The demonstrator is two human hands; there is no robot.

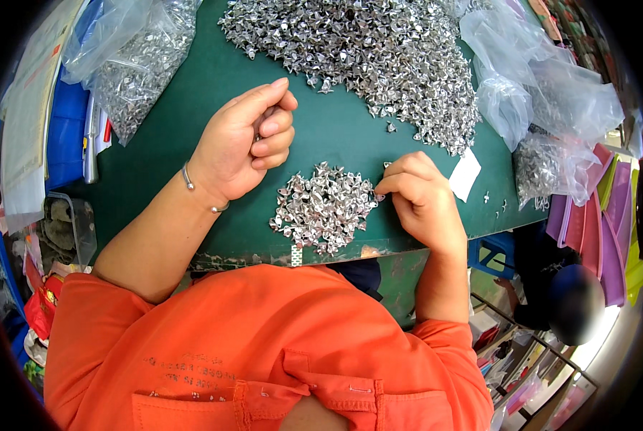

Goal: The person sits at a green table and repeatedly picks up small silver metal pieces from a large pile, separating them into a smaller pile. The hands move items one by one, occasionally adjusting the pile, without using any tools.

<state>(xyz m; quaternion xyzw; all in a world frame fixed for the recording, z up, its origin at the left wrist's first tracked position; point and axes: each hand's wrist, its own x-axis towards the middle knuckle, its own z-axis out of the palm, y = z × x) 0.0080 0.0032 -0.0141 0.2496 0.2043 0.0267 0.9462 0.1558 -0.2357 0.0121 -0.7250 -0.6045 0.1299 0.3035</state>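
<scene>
My left hand (246,140) is raised over the green table with its fingers curled in toward the palm. Something small and dark shows between those fingers, too hidden to name. At the right edge of a small pile of shiny metal pieces (325,208), my right hand (422,197) is closed, thumb and forefinger pinched at a small silvery metal piece (379,196). The pieces look bent, with pointed tabs. Farther back, a much larger heap of the same kind of pieces (379,54) spreads over the green tabletop (185,194).
Clear plastic bags of metal pieces stand at the back left (138,79) and right (544,165). A white paper slip (466,174) lies beyond my right hand. Blue bins (66,144) flank the left side. Another person (562,302) is at the right, near a blue stool (495,255).
</scene>
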